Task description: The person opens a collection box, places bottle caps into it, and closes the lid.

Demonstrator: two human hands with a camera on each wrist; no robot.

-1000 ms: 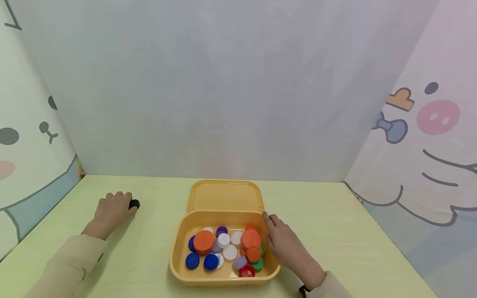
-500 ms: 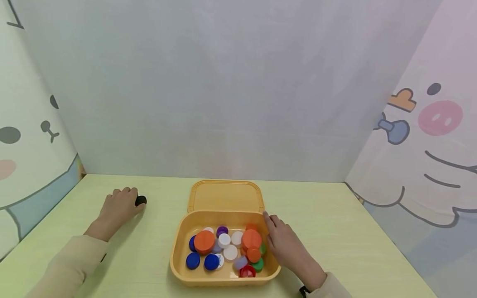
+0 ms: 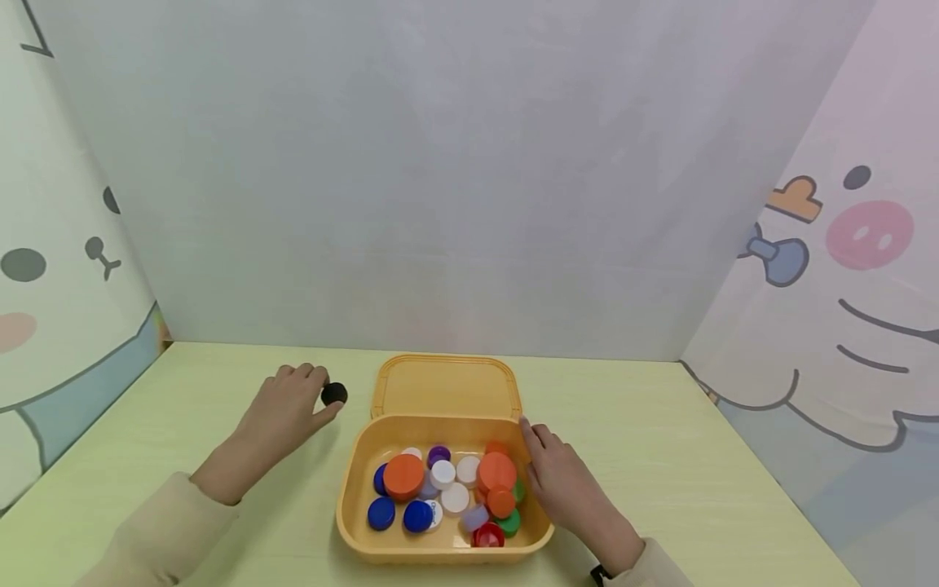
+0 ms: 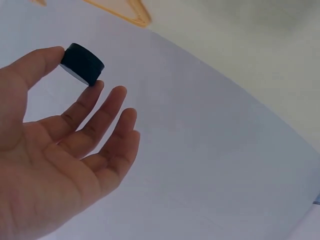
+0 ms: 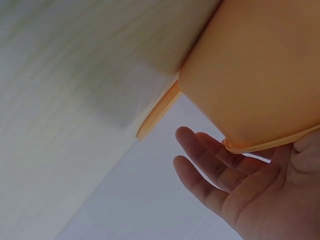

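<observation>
My left hand [image 3: 286, 412] pinches a black bottle cap [image 3: 334, 395] between thumb and index finger, over the table left of the yellow box [image 3: 346, 489]. In the left wrist view the black cap [image 4: 82, 64] sits at the fingertips, while the other fingers are spread loosely. At the box's right side, my right hand [image 3: 561, 481] holds the rim, its index finger along the back right corner. From the right wrist view, the other fingers [image 5: 200, 187] extend below the rim outside the box; the thumb is hidden. Bottle caps in orange, white, blue, green, red and purple lie in the box.
A flat yellow lid [image 3: 447, 387] lies on the pale yellow-green table [image 3: 704, 473], directly behind the box. A grey-white cloth backdrop [image 3: 469, 179] rises at the table's far edge. Cartoon-printed curtains [image 3: 851, 326] hang at both sides.
My left hand has moved right toward the box with the black cap, more of which now shows. The right hand stays at the box's rim, and the caps inside keep their places.
</observation>
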